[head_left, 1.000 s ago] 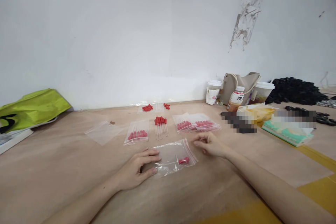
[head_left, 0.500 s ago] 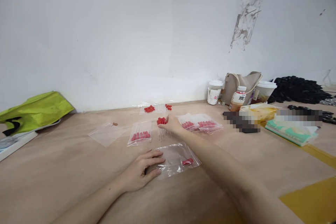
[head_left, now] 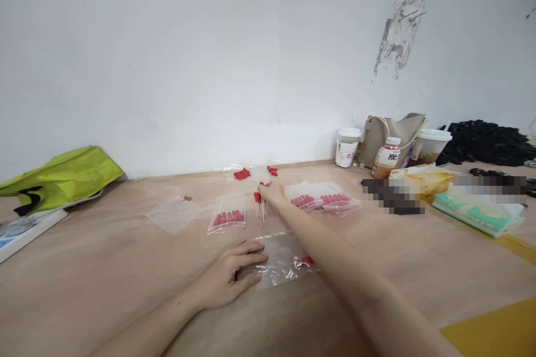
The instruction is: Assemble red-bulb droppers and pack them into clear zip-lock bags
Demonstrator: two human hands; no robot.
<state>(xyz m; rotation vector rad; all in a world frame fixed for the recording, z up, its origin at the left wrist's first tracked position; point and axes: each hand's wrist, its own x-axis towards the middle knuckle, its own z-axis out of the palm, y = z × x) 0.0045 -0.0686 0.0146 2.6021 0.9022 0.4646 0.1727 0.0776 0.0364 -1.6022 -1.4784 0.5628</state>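
Note:
My left hand lies flat with fingers spread, its fingertips on the left edge of a clear zip bag. A red piece shows in that bag, partly behind my right forearm. Farther off, my right hand is closed around droppers with red bulbs and thin clear tubes pointing toward me. The hand hides most of their bulbs and its own fingertips. Left of them lies a zip bag of red-bulbed droppers; more filled bags lie to the right.
Loose red bulbs lie on clear plastic by the wall. Flat clear bags are at left, near a lime-green bag. A lidded cup, a bottle, a grey bag and a tissue pack stand right.
My right hand has shifted slightly over the droppers, and fewer red bulbs show beside it. The view has turned a little left. My left hand stays on the bag.

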